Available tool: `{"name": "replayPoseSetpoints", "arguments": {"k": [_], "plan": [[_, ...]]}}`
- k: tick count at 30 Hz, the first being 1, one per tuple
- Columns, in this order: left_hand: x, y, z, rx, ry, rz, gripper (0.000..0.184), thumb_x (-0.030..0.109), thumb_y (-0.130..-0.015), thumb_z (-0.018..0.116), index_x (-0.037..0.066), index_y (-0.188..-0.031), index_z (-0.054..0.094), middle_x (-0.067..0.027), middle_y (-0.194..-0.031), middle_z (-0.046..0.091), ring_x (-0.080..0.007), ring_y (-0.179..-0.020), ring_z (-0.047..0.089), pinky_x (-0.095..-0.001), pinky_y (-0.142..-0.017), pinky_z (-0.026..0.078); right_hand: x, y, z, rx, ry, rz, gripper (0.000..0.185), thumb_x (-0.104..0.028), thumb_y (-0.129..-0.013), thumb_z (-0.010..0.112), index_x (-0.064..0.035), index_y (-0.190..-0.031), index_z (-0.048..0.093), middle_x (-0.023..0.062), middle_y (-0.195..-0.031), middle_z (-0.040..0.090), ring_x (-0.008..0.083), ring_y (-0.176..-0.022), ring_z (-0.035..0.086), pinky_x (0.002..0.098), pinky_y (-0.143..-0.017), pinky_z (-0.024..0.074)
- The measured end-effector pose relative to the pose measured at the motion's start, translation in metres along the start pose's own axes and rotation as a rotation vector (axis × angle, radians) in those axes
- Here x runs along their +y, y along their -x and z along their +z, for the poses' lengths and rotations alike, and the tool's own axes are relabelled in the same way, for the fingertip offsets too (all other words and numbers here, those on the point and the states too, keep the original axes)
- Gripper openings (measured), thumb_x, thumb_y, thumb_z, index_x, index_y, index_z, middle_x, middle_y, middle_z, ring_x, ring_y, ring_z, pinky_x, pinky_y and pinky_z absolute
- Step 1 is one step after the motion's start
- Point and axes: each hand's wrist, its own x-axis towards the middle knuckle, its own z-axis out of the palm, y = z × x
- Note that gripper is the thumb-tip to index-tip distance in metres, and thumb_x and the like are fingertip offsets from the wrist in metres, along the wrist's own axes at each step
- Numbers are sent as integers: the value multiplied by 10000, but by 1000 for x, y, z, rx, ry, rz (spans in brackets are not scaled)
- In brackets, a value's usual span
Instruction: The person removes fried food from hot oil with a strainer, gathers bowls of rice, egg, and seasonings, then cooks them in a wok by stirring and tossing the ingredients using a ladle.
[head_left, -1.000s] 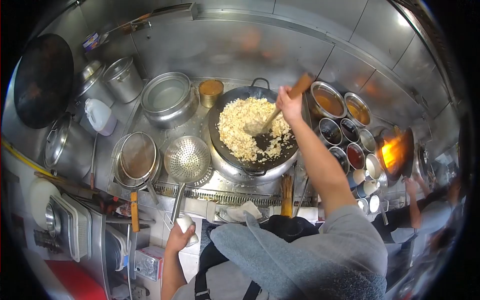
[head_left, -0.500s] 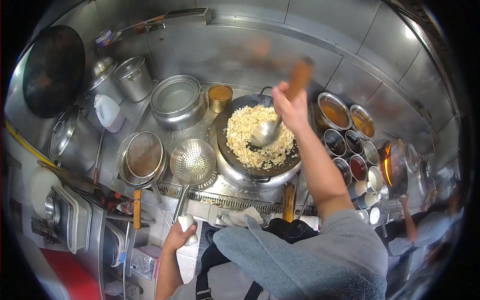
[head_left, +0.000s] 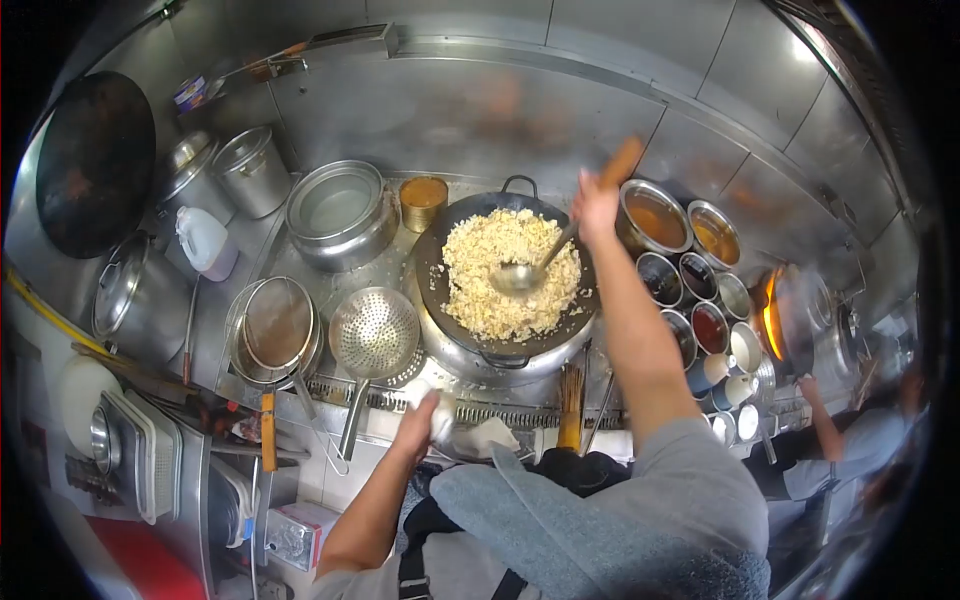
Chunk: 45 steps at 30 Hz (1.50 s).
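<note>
My right hand [head_left: 597, 208] is closed round the wooden handle of a ladle [head_left: 518, 278], whose metal bowl rests in a heap of fried rice [head_left: 475, 240]. The rice fills the middle of a black two-handled wok [head_left: 540, 345] on the burner. Low and left of the wok, my left hand [head_left: 412, 428] grips a bunched white cloth [head_left: 440, 412]. A perforated strainer [head_left: 375, 330] lies just beyond that hand, its handle pointing towards me.
Left of the wok stand a large metal pot [head_left: 340, 245], a tin of brown liquid [head_left: 423, 203] and a mesh sieve [head_left: 278, 325]. Sauce containers [head_left: 710, 328] crowd the right side. A bamboo brush [head_left: 570, 405] stands at the front. Flames [head_left: 771, 310] burn near another person [head_left: 850, 450].
My left hand has moved right and up with the cloth, away from the strainer's handle. My right hand has lowered slightly, and the ladle's bowl now sits lower in the rice.
</note>
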Motion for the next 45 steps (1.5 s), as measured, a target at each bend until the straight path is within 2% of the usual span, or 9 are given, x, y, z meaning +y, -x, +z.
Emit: {"name": "replayPoseSetpoints", "arguments": {"k": [4, 8, 12, 17, 21, 28, 36, 38, 45], "plan": [[12, -35, 63, -159, 44, -212, 613, 590, -963, 395, 29, -1169, 533, -120, -987, 612, -254, -836, 635, -492, -687, 544, -94, 5, 28, -81, 37, -192, 302, -236, -921, 643, -95, -723, 463, -37, -517, 415, 80, -386, 341, 249, -375, 286], [-12, -103, 111, -109, 170, -118, 344, 345, -942, 569, 4, -981, 598, -99, -793, 624, -243, -644, 624, -412, -545, 518, 58, 18, 2, 132, 185, -377, 292, -263, -916, 650, -95, -737, 491, -43, -518, 437, 95, -388, 405, 267, -370, 308], [-40, -140, 119, 129, -55, 81, 159, 91, -809, 582, -12, -929, 572, -115, -751, 596, -228, -573, 598, -386, -442, 454, -36, -21, 33, -32, 323, -51, 316, -231, -903, 667, -110, -696, 461, -56, -512, 411, 93, -383, 373, 263, -367, 318], [-24, -125, 126, 151, -86, 109, 194, 82, -808, 566, -37, -961, 577, -120, -777, 606, -228, -593, 604, -381, -479, 465, 2, -3, -7, 42, 18, -587, 282, -210, -911, 650, -103, -719, 474, -47, -516, 408, 89, -390, 375, 256, -369, 318], [-35, -122, 119, 122, -48, 102, 209, 97, -813, 563, -63, -943, 599, -129, -842, 631, -206, -666, 616, -364, -552, 469, -10, -5, 24, -18, 145, -125, 255, -189, -918, 638, -85, -734, 495, -32, -521, 446, 80, -389, 394, 260, -364, 306], [-32, -134, 115, 96, -151, 127, 256, 77, -816, 565, -37, -1046, 570, -121, -836, 623, -219, -663, 629, -363, -528, 489, 81, 15, 8, -139, 122, -347, 270, -178, -909, 653, -95, -732, 467, -44, -536, 425, 60, -448, 427, 224, -402, 320], [-27, -121, 120, 216, -279, 204, 276, 139, -818, 583, -39, -1029, 594, -115, -877, 639, -205, -756, 623, -347, -636, 495, -5, 88, 44, -497, -69, -469, 302, -168, -925, 620, -92, -698, 436, -26, -548, 425, 77, -482, 405, 247, -464, 340], [-21, -119, 118, 135, -218, 193, 335, 177, -785, 619, -66, -1014, 620, -170, -945, 670, -252, -849, 651, -374, -732, 501, 58, 80, 25, -450, 29, -84, 363, -311, -905, 652, -88, -667, 493, -24, -573, 506, 95, -517, 471, 264, -496, 379], [-24, -135, 108, 32, -204, 43, 333, 156, -800, 602, -108, -1003, 582, -182, -843, 646, -263, -661, 641, -395, -533, 491, -83, 106, 28, -47, 218, -154, 325, -240, -913, 652, -87, -685, 477, -34, -551, 468, 68, -459, 424, 244, -426, 327]]}}
